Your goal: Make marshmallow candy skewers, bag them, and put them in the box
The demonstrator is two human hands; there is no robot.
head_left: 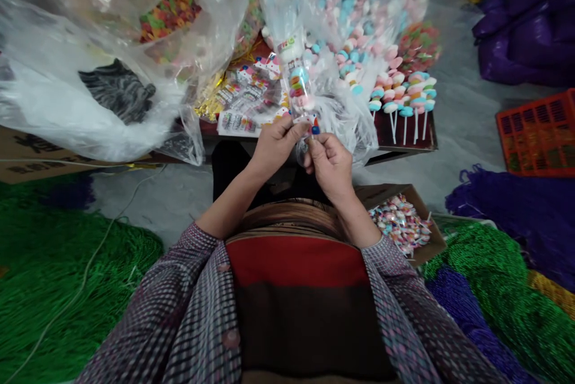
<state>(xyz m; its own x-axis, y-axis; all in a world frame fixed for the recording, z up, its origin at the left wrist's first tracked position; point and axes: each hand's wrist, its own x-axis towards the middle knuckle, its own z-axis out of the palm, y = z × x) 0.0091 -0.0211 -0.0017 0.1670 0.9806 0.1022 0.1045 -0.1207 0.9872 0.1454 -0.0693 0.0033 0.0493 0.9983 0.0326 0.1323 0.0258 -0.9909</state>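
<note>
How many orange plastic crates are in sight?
1. The orange plastic crate sits on the grey floor at the right edge, beside the purple bags; part of it is cut off, and others may lie outside the view.

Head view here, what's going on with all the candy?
A person holds a candy skewer in a clear sleeve upright over a low table. The left hand and right hand pinch its lower end together. A row of unwrapped skewers lies on the table to the right, big clear bags of sweets stand behind, and a cardboard box of wrapped pieces sits by the right arm.
</note>
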